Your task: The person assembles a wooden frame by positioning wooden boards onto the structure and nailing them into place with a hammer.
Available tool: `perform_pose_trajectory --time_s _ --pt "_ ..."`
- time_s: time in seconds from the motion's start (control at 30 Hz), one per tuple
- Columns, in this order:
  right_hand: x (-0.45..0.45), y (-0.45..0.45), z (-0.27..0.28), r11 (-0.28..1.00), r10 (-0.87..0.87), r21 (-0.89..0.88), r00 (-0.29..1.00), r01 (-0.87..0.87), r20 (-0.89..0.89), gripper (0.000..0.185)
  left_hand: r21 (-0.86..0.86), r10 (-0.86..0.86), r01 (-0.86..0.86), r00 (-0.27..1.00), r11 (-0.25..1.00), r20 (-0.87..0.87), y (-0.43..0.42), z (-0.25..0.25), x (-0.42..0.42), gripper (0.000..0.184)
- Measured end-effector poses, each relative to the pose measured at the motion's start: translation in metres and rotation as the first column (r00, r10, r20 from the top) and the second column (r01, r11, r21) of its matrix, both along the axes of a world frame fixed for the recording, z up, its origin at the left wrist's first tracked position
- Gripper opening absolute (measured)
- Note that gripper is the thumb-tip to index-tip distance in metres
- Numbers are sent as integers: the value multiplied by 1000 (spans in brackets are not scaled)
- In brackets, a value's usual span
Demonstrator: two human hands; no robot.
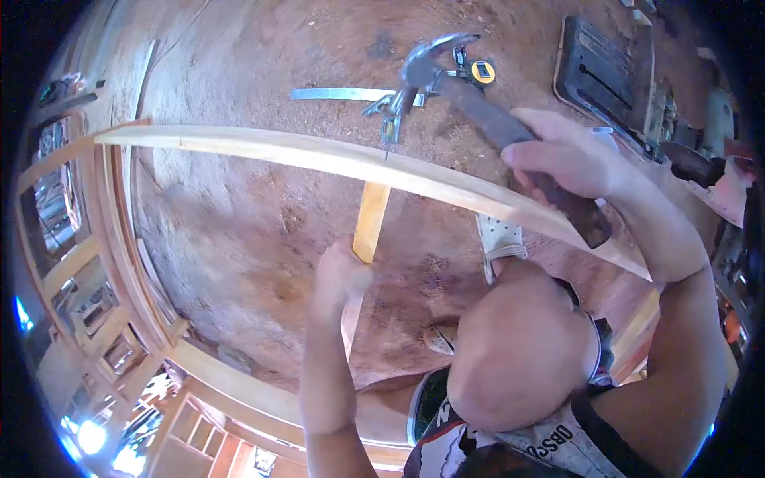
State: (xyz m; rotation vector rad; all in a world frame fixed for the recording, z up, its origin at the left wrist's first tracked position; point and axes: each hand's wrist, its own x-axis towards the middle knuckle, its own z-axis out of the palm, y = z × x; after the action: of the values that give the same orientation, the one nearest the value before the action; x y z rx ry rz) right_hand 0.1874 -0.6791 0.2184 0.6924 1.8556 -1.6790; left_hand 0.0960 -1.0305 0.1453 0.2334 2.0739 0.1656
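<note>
My right hand is wrapped round the dark handle of a claw hammer, raised with its metal head above a long pale board. A thin nail seems to stand upright in the board's upper edge, below the hammer head. Under that spot, a short wooden crosspiece meets the board from the near side. My left hand is closed round this crosspiece, slightly blurred.
On the dusty ground past the board lie a combination square and a yellow tape measure. A dark slotted machine base sits at upper right. Wooden frames stand at left. My shoe is beside the board.
</note>
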Motion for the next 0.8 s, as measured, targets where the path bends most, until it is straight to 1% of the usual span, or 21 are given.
perform_pose_trajectory --time_s 0.03,0.07,0.13,0.2,0.23,0.27,0.3,0.37,0.4,0.43,0.47,0.5,0.53,0.57,0.6,0.67,0.7,0.73,0.77,0.8 --pt "-2 0 -2 997 23 -81 998 -19 55 24 -36 -9 10 1000 999 29 4 3 0 44" --pt "-2 1 -3 986 55 -161 993 -37 106 23 -45 -15 16 1000 999 28 4 5 1 44" --pt "-3 10 -3 983 56 -181 991 -33 120 24 35 24 -22 997 999 -75 -2 -2 5 42" --pt "-5 29 4 982 -103 -156 994 107 36 24 39 37 -36 998 999 -43 -11 -14 6 39" --pt "-4 41 7 976 -213 -64 976 210 -41 27 40 52 -51 999 998 -9 -15 -17 7 37" --pt "-2 57 11 947 -314 20 941 319 -128 31 35 56 -56 998 998 -10 -13 -15 6 37" --pt "-3 88 10 941 -334 2 929 338 -163 31 31 67 -67 998 997 -4 -9 -11 6 36" --pt "-12 104 11 933 -355 -19 914 359 -196 32 26 76 -76 997 997 1 -7 -11 6 34" --pt "-28 89 16 802 -581 -16 775 597 -249 32 11 77 -78 997 997 17 -9 -15 6 36" --pt "-35 81 18 609 -762 -28 575 793 -298 35 -7 75 -75 997 997 32 -11 -17 7 38" --pt "-13 102 -7 858 -468 96 845 505 -261 29 -6 71 -71 997 997 29 -8 -14 5 38" --pt "-11 73 -7 935 -336 71 931 348 -144 26 -4 69 -68 997 998 22 -5 -11 4 40" --pt "-8 45 -7 986 -160 32 986 161 -40 23 -7 66 -66 998 998 19 -4 -8 5 42" --pt "-6 17 -7 999 35 -19 999 -34 36 22 -7 68 -67 998 998 18 -3 -8 5 42" --pt "-5 5 -19 986 134 -109 985 -122 107 25 -1 63 -63 998 998 19 -2 -7 5 42" --pt "-6 13 -24 985 -51 -162 995 65 91 31 -2 57 -57 998 998 19 0 -7 2 43" --pt "-9 20 -20 983 -176 -41 984 177 15 31 -28 72 -71 997 997 35 3 -5 2 42" --pt "-13 32 -12 954 -285 75 955 291 -76 32 -52 89 -87 995 995 50 5 -3 2 40" --pt "-13 53 -14 923 -354 98 921 372 -161 31 -63 87 -83 994 995 62 6 1 2 40" --pt "-14 72 -12 884 -411 122 876 450 -254 31 -35 84 -83 996 996 28 9 3 2 39"
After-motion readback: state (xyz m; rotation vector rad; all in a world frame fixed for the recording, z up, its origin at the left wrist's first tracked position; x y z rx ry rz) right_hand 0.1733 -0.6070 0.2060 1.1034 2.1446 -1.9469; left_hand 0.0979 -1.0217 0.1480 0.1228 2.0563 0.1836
